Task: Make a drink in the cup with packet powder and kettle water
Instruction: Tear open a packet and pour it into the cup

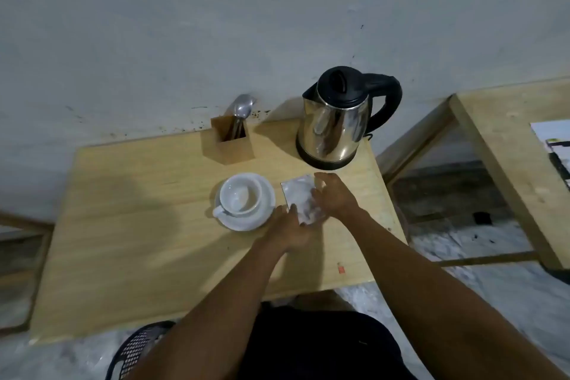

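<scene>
- Head view: a wooden table (pixel 123 225) fills the middle of the frame, set against a grey wall.
- White cup (pixel 240 194) stands on a white saucer (pixel 265 210) at centre frame, handle toward lower left. The cup's interior looks white; contents, if any, cannot be told.
- Silvery packet (pixel 299 196) lies just right of the saucer, at table level; whether it is sealed or torn cannot be told.
- Left hand (pixel 291 230) grips the packet's near edge, fingers closed on it.
- Right hand (pixel 334 194) holds the packet's right side, fingers curled over it.
- Steel kettle (pixel 336 123) with black lid and handle sits on its base at upper right of the table, lid down, well apart from the cup.
- Wooden holder (pixel 228 145), upper centre, contains a metal spoon (pixel 242 109) standing bowl-up.
- Dark mesh basket (pixel 138 348) shows at the lower left edge; its contents are not visible.
</scene>
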`<action>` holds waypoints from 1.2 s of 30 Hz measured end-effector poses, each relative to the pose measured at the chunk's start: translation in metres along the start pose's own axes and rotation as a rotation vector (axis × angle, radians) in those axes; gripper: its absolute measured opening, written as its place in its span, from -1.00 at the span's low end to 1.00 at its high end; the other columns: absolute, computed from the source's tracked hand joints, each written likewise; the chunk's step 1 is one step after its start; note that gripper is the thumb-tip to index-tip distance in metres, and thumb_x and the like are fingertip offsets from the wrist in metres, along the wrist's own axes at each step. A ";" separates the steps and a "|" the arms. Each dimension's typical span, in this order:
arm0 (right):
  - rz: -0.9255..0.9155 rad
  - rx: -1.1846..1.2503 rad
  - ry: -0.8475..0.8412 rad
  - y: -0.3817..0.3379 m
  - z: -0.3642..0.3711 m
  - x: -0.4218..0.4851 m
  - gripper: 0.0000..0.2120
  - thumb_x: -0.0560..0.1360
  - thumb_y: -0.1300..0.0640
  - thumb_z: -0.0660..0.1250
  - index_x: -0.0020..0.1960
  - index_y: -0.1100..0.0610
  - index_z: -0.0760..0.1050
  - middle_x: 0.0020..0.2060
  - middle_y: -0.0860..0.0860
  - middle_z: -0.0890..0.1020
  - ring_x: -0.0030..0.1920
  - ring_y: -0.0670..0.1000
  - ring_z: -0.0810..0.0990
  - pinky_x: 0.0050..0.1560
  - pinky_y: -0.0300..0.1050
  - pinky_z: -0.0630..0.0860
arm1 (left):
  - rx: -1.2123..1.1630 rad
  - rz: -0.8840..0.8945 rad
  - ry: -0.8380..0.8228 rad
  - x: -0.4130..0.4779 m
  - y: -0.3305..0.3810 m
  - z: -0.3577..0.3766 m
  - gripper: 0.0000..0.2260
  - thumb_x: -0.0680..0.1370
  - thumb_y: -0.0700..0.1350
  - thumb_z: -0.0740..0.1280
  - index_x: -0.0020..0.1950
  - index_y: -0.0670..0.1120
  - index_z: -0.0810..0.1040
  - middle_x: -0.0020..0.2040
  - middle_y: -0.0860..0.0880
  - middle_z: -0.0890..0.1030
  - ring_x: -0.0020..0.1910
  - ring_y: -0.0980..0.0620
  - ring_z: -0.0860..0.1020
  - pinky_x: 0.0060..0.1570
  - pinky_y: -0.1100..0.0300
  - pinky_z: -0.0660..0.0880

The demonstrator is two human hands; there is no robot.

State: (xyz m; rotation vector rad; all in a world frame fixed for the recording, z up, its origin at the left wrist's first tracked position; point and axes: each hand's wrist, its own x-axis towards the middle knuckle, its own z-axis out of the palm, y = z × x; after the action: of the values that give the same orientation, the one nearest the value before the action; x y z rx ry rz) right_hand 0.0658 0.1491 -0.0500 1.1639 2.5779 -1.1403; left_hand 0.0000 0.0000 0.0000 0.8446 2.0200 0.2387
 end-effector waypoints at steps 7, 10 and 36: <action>0.040 -0.054 -0.065 -0.008 -0.002 0.017 -0.54 0.47 -0.14 0.19 0.27 0.07 0.44 0.19 0.15 0.50 0.14 0.20 0.54 0.03 0.02 0.47 | 0.047 -0.035 -0.003 0.008 -0.006 0.010 -0.47 0.51 0.02 0.17 0.42 -0.20 0.23 0.40 -0.28 0.21 0.40 -0.28 0.24 0.26 -0.03 0.40; 0.066 -0.041 -0.019 -0.015 -0.008 0.013 -0.64 0.53 -0.06 0.29 0.29 0.00 0.49 0.20 0.10 0.51 0.14 0.17 0.56 0.04 0.02 0.48 | 0.076 -0.027 0.020 0.007 -0.004 0.012 -0.48 0.53 0.00 0.18 0.42 -0.19 0.20 0.41 -0.21 0.16 0.38 -0.23 0.28 0.26 -0.02 0.41; -0.165 0.752 -0.122 -0.066 -0.111 -0.031 -0.87 0.51 0.14 0.42 0.01 0.18 0.58 -0.27 0.03 0.56 -0.27 -0.09 0.47 -0.20 -0.27 0.46 | -0.721 0.208 0.615 -0.041 0.032 -0.092 -0.83 0.62 -0.05 0.22 0.07 -0.06 0.57 -0.08 -0.01 0.63 -0.13 0.22 0.58 -0.24 0.46 0.46</action>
State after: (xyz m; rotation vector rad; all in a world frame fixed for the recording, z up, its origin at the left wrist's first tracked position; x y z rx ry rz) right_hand 0.0656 0.1755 0.0802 0.9238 2.2215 -2.2530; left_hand -0.0447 0.0111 0.0954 0.5371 2.1306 1.3904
